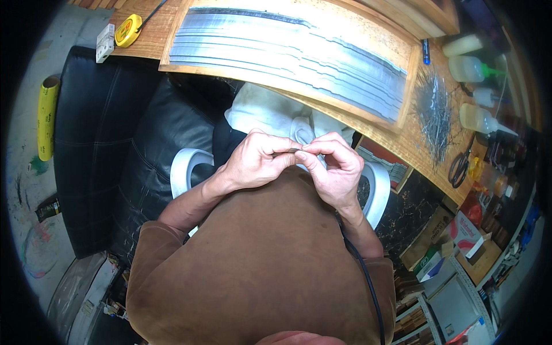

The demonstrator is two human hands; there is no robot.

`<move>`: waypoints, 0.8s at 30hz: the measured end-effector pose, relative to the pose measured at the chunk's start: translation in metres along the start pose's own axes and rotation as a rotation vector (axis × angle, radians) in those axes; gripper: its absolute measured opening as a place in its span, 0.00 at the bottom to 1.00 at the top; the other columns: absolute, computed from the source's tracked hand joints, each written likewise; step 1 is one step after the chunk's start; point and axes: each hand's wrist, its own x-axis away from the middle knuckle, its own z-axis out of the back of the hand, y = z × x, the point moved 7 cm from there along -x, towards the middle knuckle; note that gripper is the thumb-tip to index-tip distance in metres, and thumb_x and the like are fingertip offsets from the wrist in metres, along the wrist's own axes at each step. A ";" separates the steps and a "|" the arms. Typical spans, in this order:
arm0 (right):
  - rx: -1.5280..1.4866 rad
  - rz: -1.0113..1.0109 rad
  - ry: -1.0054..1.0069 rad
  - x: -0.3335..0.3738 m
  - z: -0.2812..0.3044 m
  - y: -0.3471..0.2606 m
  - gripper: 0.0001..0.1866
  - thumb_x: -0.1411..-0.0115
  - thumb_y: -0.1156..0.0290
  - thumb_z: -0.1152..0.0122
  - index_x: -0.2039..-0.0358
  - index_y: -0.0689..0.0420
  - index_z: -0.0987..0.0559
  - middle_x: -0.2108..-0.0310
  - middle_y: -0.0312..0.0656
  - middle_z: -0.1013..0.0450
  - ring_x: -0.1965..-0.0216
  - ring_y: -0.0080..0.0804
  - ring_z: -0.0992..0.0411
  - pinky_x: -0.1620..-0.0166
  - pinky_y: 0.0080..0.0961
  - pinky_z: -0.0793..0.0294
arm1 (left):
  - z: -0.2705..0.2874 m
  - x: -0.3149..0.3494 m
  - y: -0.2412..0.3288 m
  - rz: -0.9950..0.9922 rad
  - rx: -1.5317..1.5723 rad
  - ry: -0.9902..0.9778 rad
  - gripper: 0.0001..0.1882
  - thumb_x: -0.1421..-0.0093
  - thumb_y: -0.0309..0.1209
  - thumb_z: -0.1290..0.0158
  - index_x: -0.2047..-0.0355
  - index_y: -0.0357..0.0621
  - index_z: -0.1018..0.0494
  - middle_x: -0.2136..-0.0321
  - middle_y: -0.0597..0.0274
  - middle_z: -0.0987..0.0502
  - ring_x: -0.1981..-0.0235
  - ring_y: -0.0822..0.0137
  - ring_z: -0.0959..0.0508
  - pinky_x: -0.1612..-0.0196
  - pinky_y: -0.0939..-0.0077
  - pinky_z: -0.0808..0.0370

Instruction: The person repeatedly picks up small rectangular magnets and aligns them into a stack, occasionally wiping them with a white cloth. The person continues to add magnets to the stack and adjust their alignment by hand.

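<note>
My left hand [256, 161] and my right hand [333, 167] meet close in front of my chest, above my brown shirt. Together their fingertips pinch a small thin dark piece [293, 150], which is mostly hidden by the fingers. A white cloth [270, 112] lies just beyond the hands at the edge of the wooden table [411, 144]. On the table a wooden board [356, 40] carries several long grey metal strips [276, 49] laid side by side.
A pile of thin metal wires [436, 112] lies on the table's right part, with scissors [458, 168] and plastic squeeze bottles [480, 119] near it. A yellow tape measure [127, 30] sits at the far left. A black padded seat [109, 144] is to my left.
</note>
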 end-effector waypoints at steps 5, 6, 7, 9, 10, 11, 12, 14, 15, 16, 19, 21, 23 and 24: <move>-0.004 0.019 0.022 0.000 0.001 -0.001 0.07 0.44 0.84 0.25 0.66 0.64 0.15 0.67 0.41 0.21 0.67 0.27 0.23 0.62 0.22 0.23 | -0.001 -0.001 0.003 -0.028 0.053 0.035 0.08 0.35 0.26 0.36 0.57 0.38 0.14 0.74 0.53 0.15 0.78 0.75 0.22 0.72 0.76 0.26; 0.029 0.017 0.016 0.000 0.001 -0.002 0.07 0.44 0.84 0.25 0.66 0.63 0.16 0.68 0.41 0.21 0.67 0.29 0.22 0.62 0.23 0.23 | -0.001 -0.002 0.004 -0.032 0.060 0.042 0.08 0.35 0.26 0.36 0.57 0.38 0.14 0.74 0.53 0.15 0.78 0.75 0.22 0.72 0.76 0.26; 0.062 0.015 0.009 0.000 0.002 -0.003 0.07 0.44 0.83 0.26 0.67 0.63 0.16 0.68 0.42 0.21 0.67 0.30 0.22 0.62 0.24 0.23 | -0.001 -0.002 0.005 -0.031 0.045 0.036 0.08 0.35 0.26 0.36 0.57 0.37 0.14 0.75 0.53 0.15 0.78 0.75 0.22 0.72 0.76 0.26; 0.128 0.036 -0.005 -0.002 0.001 -0.007 0.06 0.44 0.82 0.26 0.67 0.63 0.17 0.68 0.43 0.21 0.67 0.33 0.21 0.62 0.26 0.22 | 0.000 -0.003 0.005 -0.029 0.015 0.025 0.07 0.35 0.26 0.35 0.58 0.37 0.14 0.75 0.53 0.16 0.78 0.75 0.22 0.73 0.75 0.27; 0.162 0.060 -0.013 -0.003 0.000 -0.010 0.06 0.44 0.82 0.26 0.67 0.63 0.17 0.68 0.43 0.21 0.67 0.34 0.21 0.62 0.27 0.22 | 0.001 -0.003 0.005 -0.027 0.010 0.025 0.07 0.35 0.26 0.35 0.59 0.37 0.14 0.76 0.54 0.16 0.78 0.75 0.23 0.73 0.75 0.27; 0.197 0.083 -0.021 -0.004 -0.001 -0.013 0.06 0.44 0.81 0.26 0.67 0.63 0.17 0.68 0.43 0.21 0.67 0.35 0.21 0.62 0.27 0.22 | 0.001 -0.003 0.005 -0.024 0.005 0.024 0.07 0.35 0.26 0.35 0.59 0.37 0.14 0.76 0.54 0.16 0.79 0.75 0.23 0.73 0.75 0.28; 0.196 0.086 -0.017 -0.004 -0.001 -0.013 0.06 0.43 0.81 0.26 0.67 0.63 0.17 0.68 0.43 0.21 0.67 0.36 0.21 0.62 0.27 0.22 | 0.001 -0.003 0.005 -0.022 -0.001 0.023 0.07 0.35 0.27 0.35 0.59 0.37 0.14 0.76 0.54 0.16 0.79 0.75 0.23 0.74 0.75 0.28; 0.192 0.089 -0.010 -0.004 -0.001 -0.013 0.06 0.43 0.81 0.26 0.67 0.63 0.18 0.68 0.44 0.21 0.66 0.36 0.21 0.62 0.27 0.22 | 0.001 -0.003 0.005 -0.019 0.005 0.035 0.07 0.36 0.27 0.34 0.59 0.37 0.14 0.77 0.54 0.17 0.79 0.76 0.24 0.74 0.75 0.29; 0.194 0.090 -0.007 -0.004 -0.001 -0.013 0.06 0.43 0.81 0.26 0.67 0.63 0.18 0.68 0.44 0.21 0.67 0.36 0.21 0.62 0.27 0.22 | 0.001 -0.003 0.005 -0.015 0.007 0.041 0.07 0.36 0.27 0.34 0.59 0.37 0.14 0.77 0.54 0.17 0.79 0.76 0.24 0.75 0.75 0.29; 0.196 0.090 -0.005 -0.004 -0.001 -0.013 0.06 0.43 0.81 0.26 0.67 0.63 0.18 0.68 0.44 0.21 0.67 0.36 0.21 0.62 0.27 0.22 | 0.001 -0.003 0.004 -0.005 0.007 0.032 0.07 0.35 0.27 0.34 0.59 0.37 0.14 0.77 0.54 0.16 0.79 0.76 0.24 0.74 0.75 0.29; 0.196 0.100 0.002 -0.003 -0.001 -0.014 0.06 0.42 0.81 0.27 0.66 0.63 0.18 0.68 0.44 0.21 0.67 0.35 0.21 0.62 0.27 0.22 | 0.001 -0.003 0.004 0.014 0.017 0.012 0.08 0.35 0.27 0.35 0.58 0.36 0.14 0.75 0.54 0.15 0.77 0.76 0.22 0.72 0.77 0.27; 0.200 0.088 0.016 -0.003 0.002 -0.014 0.06 0.42 0.81 0.27 0.66 0.63 0.18 0.68 0.44 0.22 0.68 0.34 0.22 0.63 0.26 0.23 | -0.001 -0.005 0.006 0.021 0.035 0.006 0.08 0.35 0.26 0.36 0.57 0.35 0.14 0.73 0.54 0.13 0.74 0.76 0.19 0.70 0.78 0.24; 0.215 0.056 0.037 -0.003 0.008 -0.017 0.06 0.41 0.81 0.28 0.66 0.63 0.18 0.68 0.44 0.22 0.68 0.33 0.23 0.63 0.26 0.23 | -0.003 -0.005 0.009 0.004 0.104 0.064 0.08 0.35 0.23 0.37 0.56 0.34 0.14 0.69 0.54 0.12 0.70 0.74 0.16 0.65 0.79 0.21; 0.217 0.038 0.025 -0.006 0.016 -0.023 0.05 0.40 0.82 0.29 0.65 0.63 0.18 0.67 0.43 0.22 0.69 0.29 0.24 0.64 0.24 0.24 | -0.005 -0.005 0.010 -0.008 0.142 0.092 0.08 0.35 0.22 0.37 0.56 0.34 0.14 0.68 0.54 0.12 0.68 0.74 0.14 0.63 0.79 0.19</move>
